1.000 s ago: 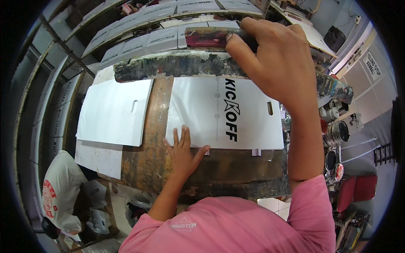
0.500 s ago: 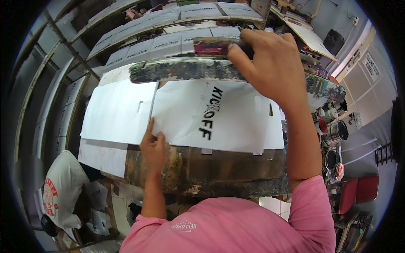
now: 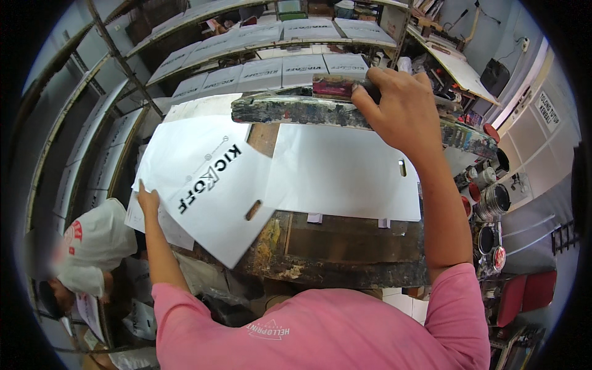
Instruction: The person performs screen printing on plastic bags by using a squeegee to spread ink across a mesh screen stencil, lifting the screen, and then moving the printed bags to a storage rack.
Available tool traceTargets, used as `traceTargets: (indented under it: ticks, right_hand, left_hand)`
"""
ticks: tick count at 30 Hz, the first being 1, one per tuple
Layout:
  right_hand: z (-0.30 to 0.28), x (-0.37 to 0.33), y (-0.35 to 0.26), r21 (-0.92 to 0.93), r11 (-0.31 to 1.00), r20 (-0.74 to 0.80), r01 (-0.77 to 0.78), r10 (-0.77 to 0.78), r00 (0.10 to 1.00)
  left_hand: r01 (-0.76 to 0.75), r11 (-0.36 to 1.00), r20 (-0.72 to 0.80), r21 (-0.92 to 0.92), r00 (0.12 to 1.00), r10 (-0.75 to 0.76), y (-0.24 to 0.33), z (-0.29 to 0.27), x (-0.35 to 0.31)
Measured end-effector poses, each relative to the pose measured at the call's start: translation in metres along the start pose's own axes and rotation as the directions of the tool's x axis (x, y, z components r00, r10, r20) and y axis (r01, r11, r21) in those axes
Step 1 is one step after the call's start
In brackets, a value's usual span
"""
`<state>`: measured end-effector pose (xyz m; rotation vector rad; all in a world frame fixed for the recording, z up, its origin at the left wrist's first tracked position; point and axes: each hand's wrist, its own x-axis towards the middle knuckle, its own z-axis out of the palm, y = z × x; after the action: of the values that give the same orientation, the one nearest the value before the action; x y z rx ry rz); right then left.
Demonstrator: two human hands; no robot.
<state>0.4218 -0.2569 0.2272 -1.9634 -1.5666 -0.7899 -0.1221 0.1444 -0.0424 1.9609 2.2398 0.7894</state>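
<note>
My left hand (image 3: 147, 198) pinches the left edge of a white flat bag (image 3: 179, 154) that has dark printed lettering and a cut-out handle slot. This printed bag lies slanted, its near corner hanging over the table's front edge. A plain white bag (image 3: 345, 169) lies flat at the middle right, its slot toward the right. Above it, my right hand (image 3: 401, 108) is closed over the raised, paint-crusted screen printing frame (image 3: 296, 111) and the end of a dark and pink squeegee (image 3: 333, 86). The fingertips behind the frame are partly hidden.
The stained work table (image 3: 345, 243) has small pale tabs (image 3: 314, 218) at the plain bag's near edge. Racks of printed bags (image 3: 262, 75) stand beyond and at left. Paint cans (image 3: 492, 200) crowd the right side. Another person (image 3: 92, 246) is low at the left.
My left hand has moved left with the printed bag, turning it aslant and baring the plain bag beneath. My right hand still holds up the frame. The person at lower left has shifted.
</note>
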Motion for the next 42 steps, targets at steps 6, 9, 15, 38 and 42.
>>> traceTargets:
  ticks: [6, 9, 15, 38, 42]
  right_hand:
    - [0.000, -0.009, -0.012, -0.035, 0.998, 0.053, -0.060, 0.062, 0.997]
    - [0.008, -0.053, -0.020, -0.084, 0.996, 0.145, -0.014, 0.026, 0.989]
    - [0.058, -0.178, -0.019, 0.132, 0.991, 0.617, -0.010, -0.074, 0.783]
    - [0.346, -0.040, 0.135, 0.070, 0.996, 0.452, 0.057, -0.083, 0.888]
    - [0.352, 0.011, 0.170, 0.144, 0.989, 0.615, 0.019, -0.105, 0.782]
  left_hand:
    - [-0.025, 0.822, 0.501, -0.569, 0.783, 0.370, 0.179, -0.044, -0.143]
    - [0.526, -0.069, 0.211, -0.848, 0.454, 0.866, 0.241, -0.059, -0.303]
    - [0.885, -0.051, 0.730, -0.464, 0.414, 0.543, 0.215, -0.046, -0.383]
    - [0.928, -0.038, 0.706, -0.371, 0.309, 0.637, 0.140, 0.029, -0.401]
    - [0.933, -0.142, 0.605, -0.332, 0.326, 0.726, 0.138, 0.037, -0.402]
